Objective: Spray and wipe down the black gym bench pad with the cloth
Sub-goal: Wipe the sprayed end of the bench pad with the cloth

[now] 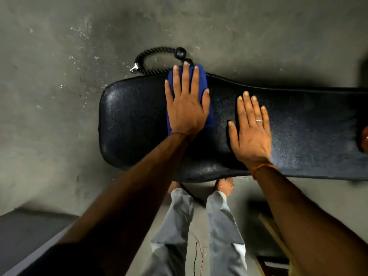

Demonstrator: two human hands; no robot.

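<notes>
Bench pad [298, 136] runs left-right; cloth [201, 76] lies crosswise (under left hand [186, 108]).

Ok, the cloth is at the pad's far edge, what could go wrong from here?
1. The blue cloth reaches the far edge of the bench pad under the left hand; a further push may drop it onto the rope handle on the floor.
2. The right hand lies flat on the pad; if the surface is damp, it could slip or leave prints.
</notes>
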